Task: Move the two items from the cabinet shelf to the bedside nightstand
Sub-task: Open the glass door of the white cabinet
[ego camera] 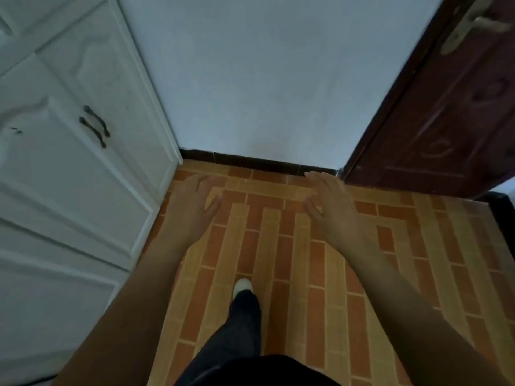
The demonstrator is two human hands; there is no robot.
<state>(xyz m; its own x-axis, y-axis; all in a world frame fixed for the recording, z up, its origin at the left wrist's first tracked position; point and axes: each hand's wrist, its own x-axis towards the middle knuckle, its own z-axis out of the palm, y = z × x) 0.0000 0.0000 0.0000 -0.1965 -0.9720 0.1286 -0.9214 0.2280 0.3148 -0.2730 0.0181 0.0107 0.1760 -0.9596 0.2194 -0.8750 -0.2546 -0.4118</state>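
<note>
A white cabinet [69,151] with closed panelled doors and two dark handles [94,126] fills the left side. Its shelf, the two items and the nightstand are out of view. My left hand [195,204] is stretched out over the floor just right of the cabinet's lower corner, palm down, fingers apart, holding nothing. My right hand [331,207] hovers in the same way over the tiles near the skirting, also with nothing in it. Both forearms reach in from the bottom corners.
A pale wall [264,79] with a dark skirting stands straight ahead. A dark red door [446,121] with a brass lever handle [468,26] stands open at the right. The floor [278,260] has orange and tan brick-pattern tiles. My leg and white shoe [243,286] step forward.
</note>
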